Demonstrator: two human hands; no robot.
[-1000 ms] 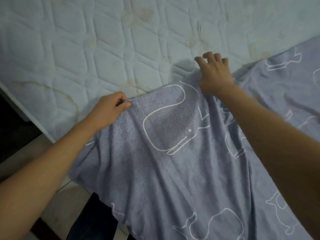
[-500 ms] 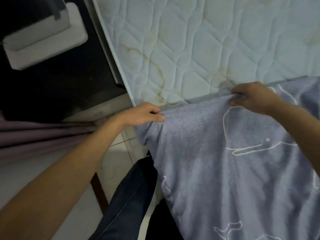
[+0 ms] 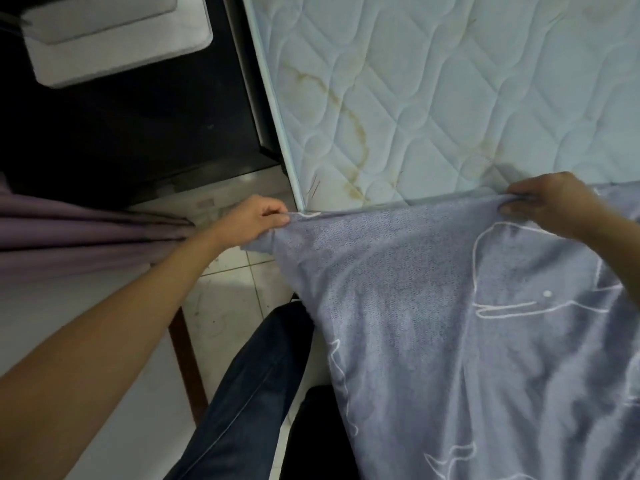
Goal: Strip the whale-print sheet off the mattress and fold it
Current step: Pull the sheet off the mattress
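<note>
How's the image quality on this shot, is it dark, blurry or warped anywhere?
Head view: dim light, no glare; left of the mattress it is almost black; the right hand looks darker than the left hand and throws a soft shadow on the quilting; the whale-print sheet goes soft toward the lower right; the wide lens stretches the left forearm.

A bedroom in a home is indicated. A quilted mattress [image 3: 450,81], marked with yellowish stains, is seen bare, and a grey-blue sheet [image 3: 433,323] printed with white whale outlines is spread across its near end. Purple curtain [image 3: 69,233] folds are seen at the left, above a floor [image 3: 235,299] laid with pale tiles. A white object [image 3: 114,39] is seen in the dark space beside the mattress; its kind cannot be told.
</note>
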